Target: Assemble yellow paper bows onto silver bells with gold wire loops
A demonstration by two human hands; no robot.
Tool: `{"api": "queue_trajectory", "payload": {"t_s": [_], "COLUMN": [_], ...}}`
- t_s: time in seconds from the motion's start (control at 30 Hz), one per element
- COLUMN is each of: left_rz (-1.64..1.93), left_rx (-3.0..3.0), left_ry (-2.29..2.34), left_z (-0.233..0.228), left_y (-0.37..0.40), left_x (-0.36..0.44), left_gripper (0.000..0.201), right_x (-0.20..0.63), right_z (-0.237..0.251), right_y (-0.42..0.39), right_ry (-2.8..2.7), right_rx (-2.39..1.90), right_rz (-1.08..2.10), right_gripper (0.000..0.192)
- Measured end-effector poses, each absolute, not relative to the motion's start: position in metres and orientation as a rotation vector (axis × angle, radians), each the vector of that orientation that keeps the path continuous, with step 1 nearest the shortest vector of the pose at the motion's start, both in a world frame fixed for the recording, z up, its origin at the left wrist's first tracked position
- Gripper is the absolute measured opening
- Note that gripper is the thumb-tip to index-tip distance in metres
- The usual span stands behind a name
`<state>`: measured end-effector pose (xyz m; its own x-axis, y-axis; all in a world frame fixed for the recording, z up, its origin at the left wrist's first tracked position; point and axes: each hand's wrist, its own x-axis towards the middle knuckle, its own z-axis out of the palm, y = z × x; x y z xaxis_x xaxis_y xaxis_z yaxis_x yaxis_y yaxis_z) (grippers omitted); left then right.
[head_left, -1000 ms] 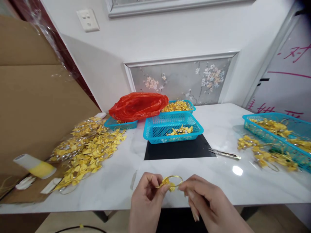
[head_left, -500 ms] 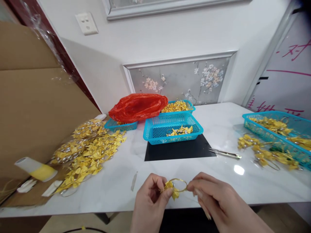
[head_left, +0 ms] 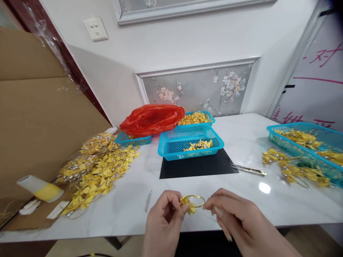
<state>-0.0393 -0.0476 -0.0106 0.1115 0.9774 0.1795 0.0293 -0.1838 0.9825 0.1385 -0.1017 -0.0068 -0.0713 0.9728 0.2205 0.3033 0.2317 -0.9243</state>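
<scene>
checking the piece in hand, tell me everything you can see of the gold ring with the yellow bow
The gold ring is a thin loop that looks like shiny metal wire, seen nearly edge-on as a flat oval. A small yellow bow of ribbon-like material sits at its left side, with tails hanging down. The left hand pinches the bow end between thumb and fingers; the right hand pinches the opposite side. It is held just above the near edge of the white marble-look table, not resting on it.

Over the near edge of the white counter (head_left: 241, 142), the left hand (head_left: 163, 221) pinches a yellow bow (head_left: 187, 205) on a gold ring (head_left: 197, 201), while the right hand (head_left: 235, 221) grips the ring's other side. Behind them a blue basket (head_left: 190, 141) stands on a black mat (head_left: 198, 166), with scissors (head_left: 248, 169) just beside the mat.
</scene>
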Motion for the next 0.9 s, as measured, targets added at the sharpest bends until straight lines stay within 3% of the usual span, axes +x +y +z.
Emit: {"api": "queue_trajectory", "payload": {"t_s": [0.27,0.5,0.9], "left_rz": [1.092,1.029,0.933], "left_rx": [1.689,1.536,1.690], "left_ry": [1.151,1.011,1.081], "left_z": [0.007,0.014,0.014], "left_y": [-0.056,-0.056,-0.045], "left_x": [-0.039,-0.040,-0.054], "left_gripper": [0.011,0.012,0.010], "right_x": [0.143,0.143,0.151], "right_z": [0.006,0.009,0.009], "right_y": [-0.097,-0.097,-0.099], "right_ry": [-1.590,-1.759,-1.792], "right_rx": [-1.181,-1.115,-1.204], "right_rz": [0.463,0.422,0.317], "right_gripper": [0.016,0.026,0.023]}}
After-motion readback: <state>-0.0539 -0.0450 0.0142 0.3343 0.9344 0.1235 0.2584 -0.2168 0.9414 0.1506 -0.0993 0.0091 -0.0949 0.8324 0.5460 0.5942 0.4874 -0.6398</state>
